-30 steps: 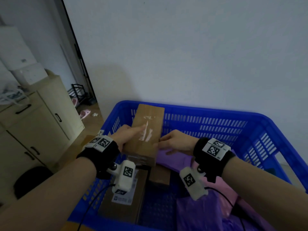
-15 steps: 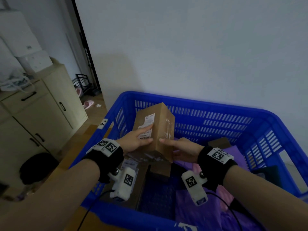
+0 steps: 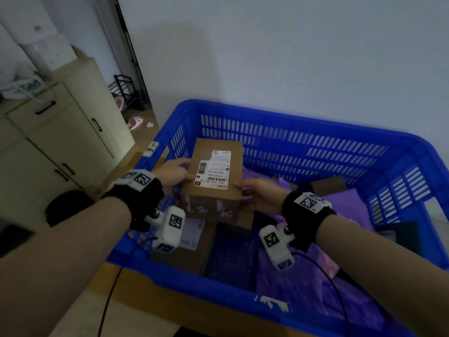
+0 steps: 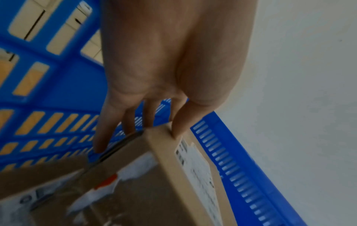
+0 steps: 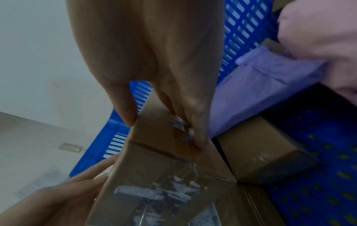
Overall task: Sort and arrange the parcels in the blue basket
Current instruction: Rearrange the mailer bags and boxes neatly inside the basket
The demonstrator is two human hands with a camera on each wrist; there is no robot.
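Since a second ago I've tipped the cardboard box (image 3: 215,176) label-up, centre frame over the blue basket (image 3: 303,127); left hand (image 3: 173,175) and right hand (image 3: 257,193) both grip its sides. Lower level, flush against neighbouring boxes.

A brown cardboard box (image 3: 215,177), its white shipping label facing up and torn tape on its near face, is held level over the left part of the blue slotted basket (image 3: 303,142). Below it lie more cardboard boxes (image 3: 184,254); purple mailer bags (image 3: 352,203) fill the right side.
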